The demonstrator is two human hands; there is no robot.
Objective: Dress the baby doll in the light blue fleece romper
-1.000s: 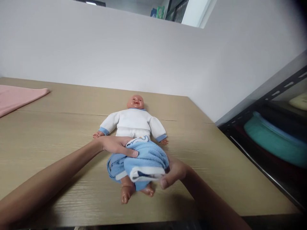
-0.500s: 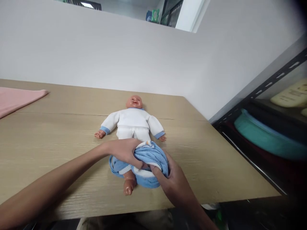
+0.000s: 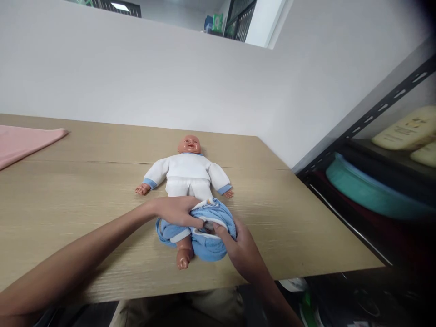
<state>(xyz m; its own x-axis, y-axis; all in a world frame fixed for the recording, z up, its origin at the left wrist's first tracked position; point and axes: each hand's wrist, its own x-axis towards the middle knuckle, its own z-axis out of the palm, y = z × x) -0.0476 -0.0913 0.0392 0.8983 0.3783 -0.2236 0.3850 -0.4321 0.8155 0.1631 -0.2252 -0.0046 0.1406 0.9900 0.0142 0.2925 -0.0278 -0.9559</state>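
A baby doll (image 3: 188, 169) in a white top with blue cuffs lies on its back on the wooden table (image 3: 85, 195), head toward the wall. Blue trousers with white trim (image 3: 211, 234) are bunched around its legs. My left hand (image 3: 173, 212) grips the bunched fabric from the left, fingers curled over it. My right hand (image 3: 238, 249) pinches the same fabric from the right and front. One bare doll foot (image 3: 183, 259) sticks out below the cloth; the other is hidden.
A pink cloth (image 3: 23, 141) lies at the table's far left. A white wall stands behind the table. A dark metal shelf (image 3: 381, 181) on the right holds a teal basin (image 3: 371, 193) and yellow items. The table's near edge lies just below my hands.
My right hand turned from under the cloth to on top, pinching it. Both hands gathered the trousers tighter on the legs. One doll foot went out of sight.
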